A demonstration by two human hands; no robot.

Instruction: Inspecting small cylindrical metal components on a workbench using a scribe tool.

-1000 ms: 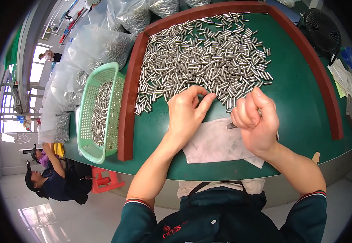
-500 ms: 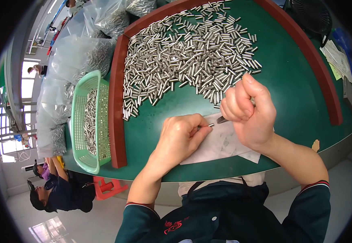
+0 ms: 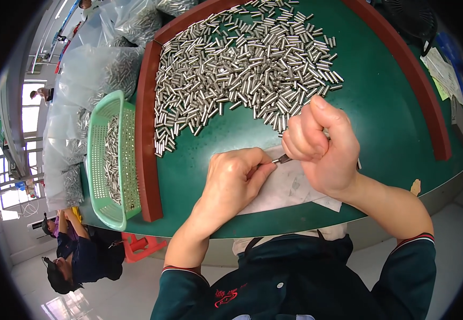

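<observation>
My left hand (image 3: 231, 178) pinches a small shiny metal cylinder (image 3: 275, 161) between thumb and fingertips, close over a whitish sheet (image 3: 282, 189). Opposite it, my right hand (image 3: 322, 146) is closed in a fist around a dark slim tool (image 3: 286, 158). The tool's tip meets the cylinder's end; most of the tool is hidden in the fist, so its kind does not show. Just beyond both hands, a wide pile of loose metal cylinders (image 3: 242, 69) lies on the green tabletop (image 3: 370, 106).
Brown rails (image 3: 149, 160) border the work area on the left, back and right. Left of them stands a light green basket (image 3: 95, 170) of cylinders, beside clear bags (image 3: 87, 69) of similar pieces. Two people (image 3: 77, 261) and a red stool (image 3: 141, 246) are at lower left.
The dark tool and the cylinder, apart before, now touch end to end. My right hand has shifted slightly left. The whole view has moved a little.
</observation>
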